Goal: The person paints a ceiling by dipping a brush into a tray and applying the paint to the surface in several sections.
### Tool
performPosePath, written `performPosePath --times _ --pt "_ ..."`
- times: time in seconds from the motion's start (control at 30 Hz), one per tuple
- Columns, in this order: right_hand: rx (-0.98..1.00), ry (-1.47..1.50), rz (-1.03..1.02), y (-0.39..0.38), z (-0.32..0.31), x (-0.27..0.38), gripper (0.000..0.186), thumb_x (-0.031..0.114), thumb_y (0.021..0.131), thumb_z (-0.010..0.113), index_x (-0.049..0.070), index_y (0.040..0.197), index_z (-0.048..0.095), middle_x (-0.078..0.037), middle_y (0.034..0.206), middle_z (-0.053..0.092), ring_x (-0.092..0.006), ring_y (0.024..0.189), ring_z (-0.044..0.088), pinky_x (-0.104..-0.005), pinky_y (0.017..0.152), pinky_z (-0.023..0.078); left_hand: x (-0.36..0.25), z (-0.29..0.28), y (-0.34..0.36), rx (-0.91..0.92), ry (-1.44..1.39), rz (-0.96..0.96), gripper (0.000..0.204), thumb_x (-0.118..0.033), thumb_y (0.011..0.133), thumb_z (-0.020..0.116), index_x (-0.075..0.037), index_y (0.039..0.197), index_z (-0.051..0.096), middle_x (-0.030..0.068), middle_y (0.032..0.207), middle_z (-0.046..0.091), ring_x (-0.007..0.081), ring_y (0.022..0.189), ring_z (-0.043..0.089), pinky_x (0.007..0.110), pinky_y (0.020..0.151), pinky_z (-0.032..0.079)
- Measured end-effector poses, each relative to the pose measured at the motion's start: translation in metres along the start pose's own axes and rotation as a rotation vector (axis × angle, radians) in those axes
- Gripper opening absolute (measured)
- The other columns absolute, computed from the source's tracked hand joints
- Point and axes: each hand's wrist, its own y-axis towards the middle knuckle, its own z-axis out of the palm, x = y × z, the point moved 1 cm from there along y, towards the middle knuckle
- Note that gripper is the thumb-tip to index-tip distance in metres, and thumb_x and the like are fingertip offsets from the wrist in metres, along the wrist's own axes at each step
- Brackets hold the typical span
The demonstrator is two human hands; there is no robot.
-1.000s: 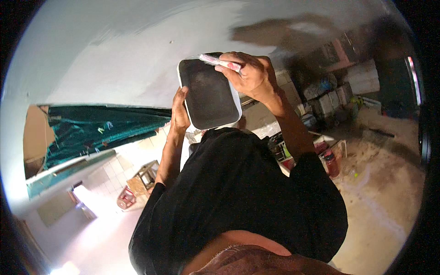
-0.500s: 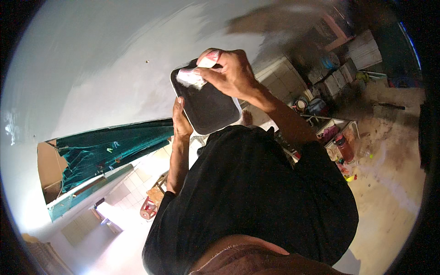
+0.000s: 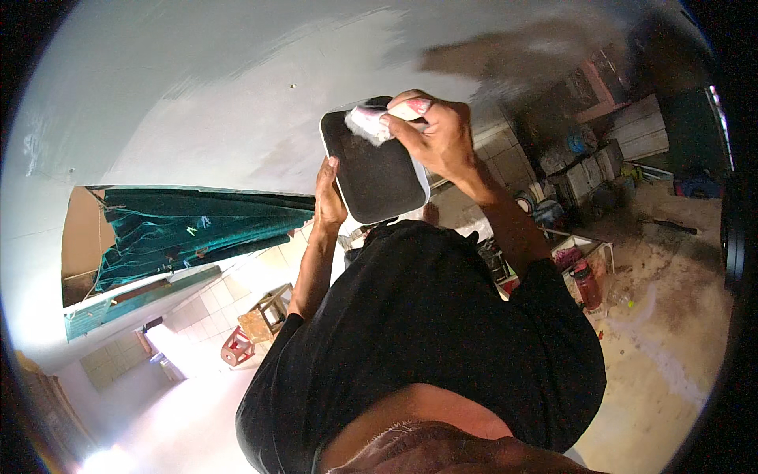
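Observation:
My left hand grips the left side of a dark rectangular tray with a pale rim, held out above my black shirt. My right hand is closed round a pale brush with pink on its handle; its white bristles are over the upper part of the tray's dark inside, and whether they touch it is hard to tell. Beyond the tray is a grey-white wall with uneven, darker patches.
At left, an opening holds dark green netting. Below it stand a wooden piece of furniture and a red stool. At right are a cluttered shelf area, a low rack and a red bottle.
The brush has moved from lying across the tray's top rim, a second ago, to lower over its dark inside, white bristles now showing. The whole view has swung slightly back and forth.

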Motion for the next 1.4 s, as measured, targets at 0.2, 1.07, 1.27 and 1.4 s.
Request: performPosePath --times 0.2,1.07,1.27,1.4 --pt "0.074 0.038 0.134 -0.011 0.037 -0.004 0.01 0.005 0.086 0.069 -0.005 0.087 0.065 -0.007 0.073 0.067 -0.0087 0.067 0.063 -0.0242 0.056 0.053 -0.011 -0.001 -0.002 0.053 -0.065 -0.023 0.056 -0.044 0.095 0.049 -0.003 0.133 0.048 0.0105 0.126 0.055 0.0209 0.118 0.05 0.036 0.103 0.037" --pt "-1.041 0.088 -0.096 0.047 0.008 -0.104 0.013 0.001 0.085 0.07 -0.003 0.097 0.069 -0.009 0.094 0.07 -0.0147 0.082 0.065 -0.0278 0.074 0.052 -0.089 -0.158 -0.116 -0.172 -0.173 0.301 0.059 -0.047 0.096 0.044 -0.01 0.141 0.038 0.012 0.139 0.046 0.0327 0.124 0.047 0.048 0.102 0.041" --pt "-0.908 -0.14 -0.104 0.042 0.061 -0.078 0.016 -0.003 0.08 0.069 0.0 0.096 0.069 -0.01 0.094 0.071 -0.0192 0.083 0.066 -0.0329 0.074 0.052 -0.097 -0.164 -0.13 -0.116 -0.211 0.328 0.053 -0.044 0.099 0.039 -0.011 0.141 0.04 0.0117 0.138 0.047 0.0316 0.123 0.048 0.047 0.102 0.041" --pt "-0.547 0.057 -0.245 0.016 0.166 -0.022 0.022 0.0 0.078 0.068 0.005 0.1 0.069 -0.011 0.093 0.071 -0.0225 0.078 0.07 -0.0339 0.068 0.056 -0.109 -0.154 -0.147 -0.121 -0.179 0.385 0.053 -0.044 0.098 0.041 -0.011 0.139 0.042 0.0127 0.139 0.047 0.0324 0.124 0.049 0.049 0.102 0.043"
